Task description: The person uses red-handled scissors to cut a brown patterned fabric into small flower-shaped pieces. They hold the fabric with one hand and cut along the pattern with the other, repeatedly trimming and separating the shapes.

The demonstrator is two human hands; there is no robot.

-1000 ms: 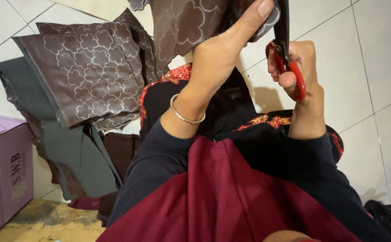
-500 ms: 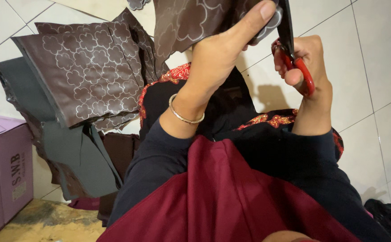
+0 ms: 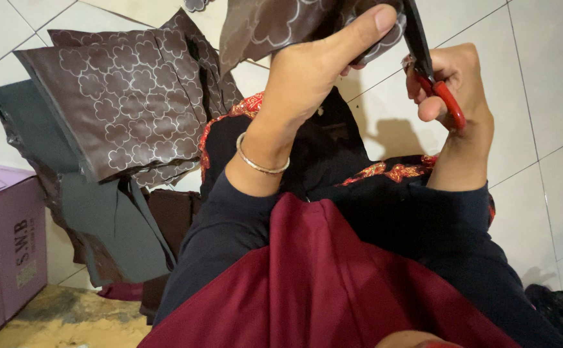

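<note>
Holding a piece of brown patterned fabric [image 3: 275, 26] up near the top edge of the view, the left hand [image 3: 307, 71] has its thumb stretched along the cloth's lower edge and its other fingers hidden behind it, so the grasp is closed on the cloth. A thin metal bangle [image 3: 262, 164] circles that wrist.

Just right of the fabric, the right hand [image 3: 452, 96] is wrapped around the red handles of a pair of scissors [image 3: 433, 77]. Its fingers are curled through the loops, and the dark blades run upward along the cloth's right edge and out of the top of the frame. Whether the blades are parted cannot be told, since their tips are cut off.

Left of the held fabric, a stack of cut pieces [image 3: 114, 109] in the same brown pattern lies on the white tiled floor [image 3: 552, 77], with grey backing pieces spread beneath it. Farther left of the fabric, at the frame's edge, stands a purple box [image 3: 4, 238]. To the right of the fabric and beyond the scissors, bare floor tiles give open room. Below the fabric, dark sleeves and a maroon garment [image 3: 333, 283] fill the lower middle of the view.
</note>
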